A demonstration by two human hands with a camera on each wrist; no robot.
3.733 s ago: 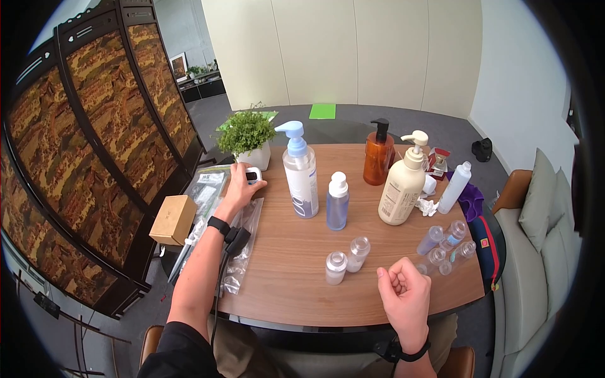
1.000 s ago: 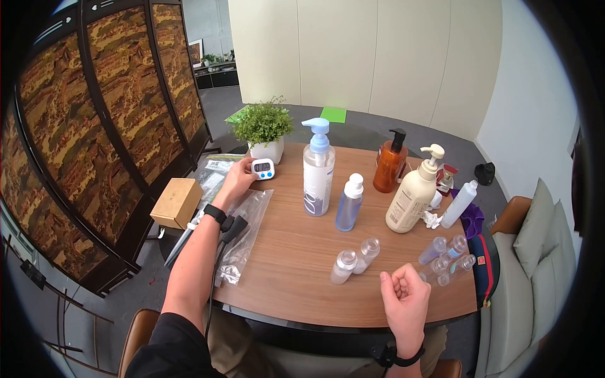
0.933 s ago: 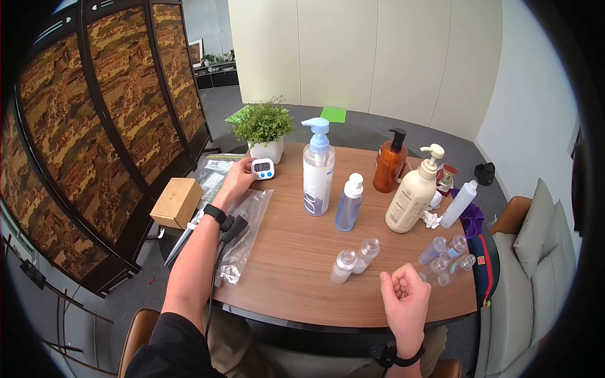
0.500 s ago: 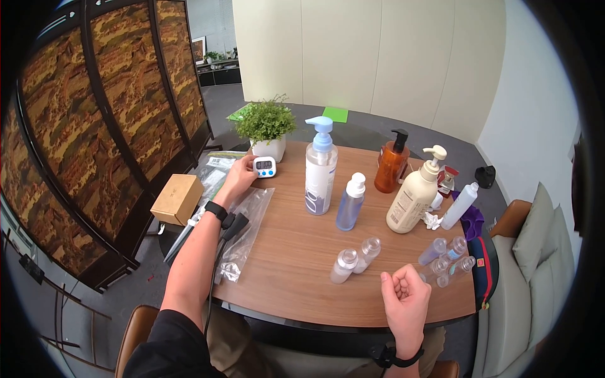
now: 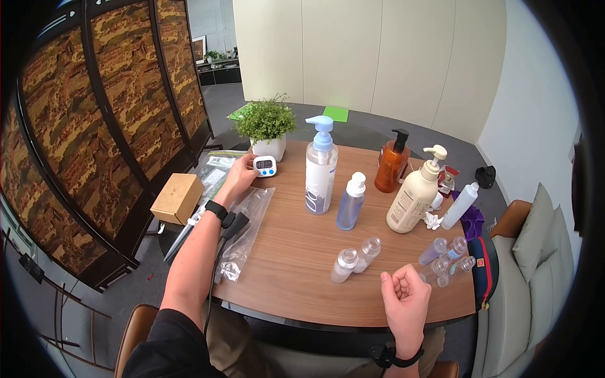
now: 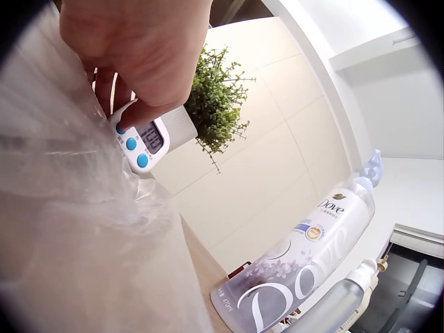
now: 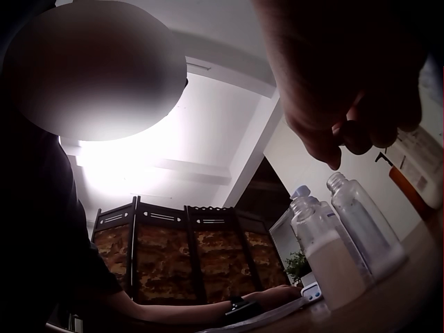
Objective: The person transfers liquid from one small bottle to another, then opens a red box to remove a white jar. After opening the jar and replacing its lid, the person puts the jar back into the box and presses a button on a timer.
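Note:
At the far left of the table, my left hand (image 5: 239, 176) pinches the left side of a white digital timer (image 5: 265, 166). In the left wrist view a digit lies over one end of the row of blue buttons (image 6: 131, 143), and the timer's display faces the camera. My right hand (image 5: 405, 296) hovers by the front edge, fingers loosely curled and holding nothing. Left of it stand two uncapped clear bottles, one (image 5: 344, 265) with cloudy contents and another (image 5: 368, 254) just behind. A potted plant (image 5: 268, 123) sits right behind the timer.
A blue-topped pump bottle (image 5: 320, 179), a small foaming bottle (image 5: 350, 201), a cream pump bottle (image 5: 413, 201) and an amber one (image 5: 391, 165) stand mid-table. Several small clear bottles (image 5: 432, 251) cluster right. A plastic bag (image 5: 242, 252) and cardboard box (image 5: 177, 198) lie left.
Since the oldest frame, my left hand has shifted to the timer's left side, leaving its face visible, and the head view has turned. In the last second hardly anything moves; my right hand stays put.

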